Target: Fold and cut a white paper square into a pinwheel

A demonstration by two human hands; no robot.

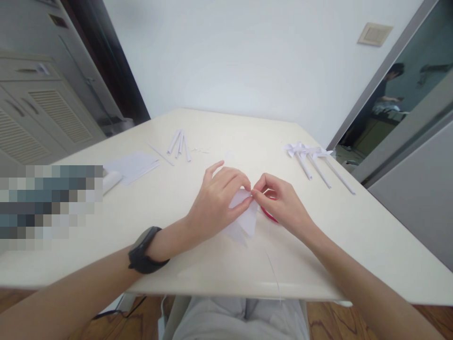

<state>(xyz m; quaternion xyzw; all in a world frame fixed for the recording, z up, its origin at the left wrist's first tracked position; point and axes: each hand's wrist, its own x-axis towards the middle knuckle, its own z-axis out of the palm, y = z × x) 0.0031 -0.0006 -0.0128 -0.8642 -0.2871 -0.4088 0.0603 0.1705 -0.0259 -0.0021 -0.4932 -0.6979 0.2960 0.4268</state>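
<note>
A piece of white paper (247, 221), cut or folded into pointed flaps, is held just above the table near its front edge. My left hand (220, 200), with a black watch on the wrist, grips the paper between thumb and fingers from the left. At the paper's top edge, the thumb and index finger of my right hand (283, 200) pinch together, touching the left fingertips. Whatever small thing may be between them is hidden. Red scissor-like handles (269, 216) lie under my right hand, mostly covered by it.
Three paper pinwheels (307, 152) on rolled sticks lie at right. Several paper tubes (181, 144), a thin stick (161, 155), small white scraps (200, 150), paper sheets (136, 165) and a white roll (112, 182) lie at left. A thin strand (272, 269) crosses the front edge. Another person (384, 92) appears far right.
</note>
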